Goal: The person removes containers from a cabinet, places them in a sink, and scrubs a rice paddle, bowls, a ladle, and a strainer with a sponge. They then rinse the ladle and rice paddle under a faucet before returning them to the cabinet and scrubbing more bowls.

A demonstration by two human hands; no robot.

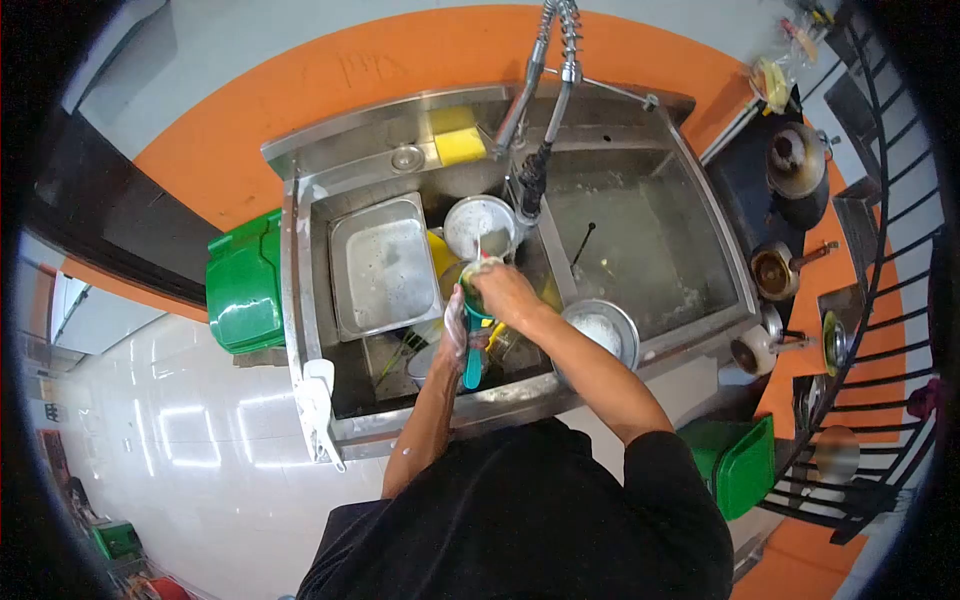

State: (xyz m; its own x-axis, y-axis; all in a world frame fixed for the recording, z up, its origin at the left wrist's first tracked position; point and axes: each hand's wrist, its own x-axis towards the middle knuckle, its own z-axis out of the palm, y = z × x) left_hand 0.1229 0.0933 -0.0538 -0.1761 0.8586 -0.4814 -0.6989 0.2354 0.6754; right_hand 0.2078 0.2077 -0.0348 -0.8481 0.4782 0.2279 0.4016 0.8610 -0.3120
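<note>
Over the left basin, my left hand [456, 328], wet with suds, grips a round utensil with a teal handle [473, 368] pointing down toward me. My right hand [500, 288] is closed and pressed at the utensil's upper rim; a pale yellowish bit shows at its fingers, too small to name. Just beyond the hands stands a round metal pot [462, 212] with whitish suds. To their left, a rectangular steel pan [385, 268] holds cloudy, foamy water. Several yellow and green items lie partly hidden beneath my hands.
The right basin [640, 250] holds cloudy water, with a foamy metal bowl [625, 325] at its near left corner. A spring-hose faucet [535, 180] rises between the basins. A yellow sponge [459, 146] sits on the back ledge, a white utensil [317, 405] on the left rim. Pots stand right.
</note>
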